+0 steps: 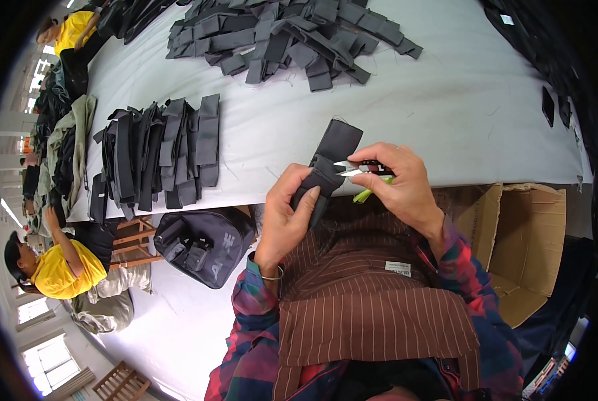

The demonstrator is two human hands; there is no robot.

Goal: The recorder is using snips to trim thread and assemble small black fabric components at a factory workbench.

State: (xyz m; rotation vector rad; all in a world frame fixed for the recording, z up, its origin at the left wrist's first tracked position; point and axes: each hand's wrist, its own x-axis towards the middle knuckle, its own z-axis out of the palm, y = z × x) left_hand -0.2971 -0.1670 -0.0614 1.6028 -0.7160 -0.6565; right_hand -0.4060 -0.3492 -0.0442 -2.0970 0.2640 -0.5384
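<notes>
A dark grey folded fabric strip (339, 139) is pinched in my left hand (291, 208), between thumb and fingers, over the table's near edge. My right hand (399, 175) is closed round small thread snips (367, 168) with dark handles. Their two pointed silver blades are parted, with the tips at the strip's right side. A thin loose thread curls at the strip's far end. Something bright green (363, 195) shows just below the right fingers; I cannot tell whether it belongs to the snips.
Sewn grey strips (158, 154) lie in rows at left; a larger heap (285, 40) covers the far side of the white table (406, 100). An open cardboard box (526, 247) stands at right, a black bag (205, 244) below left. Two people in yellow work at left.
</notes>
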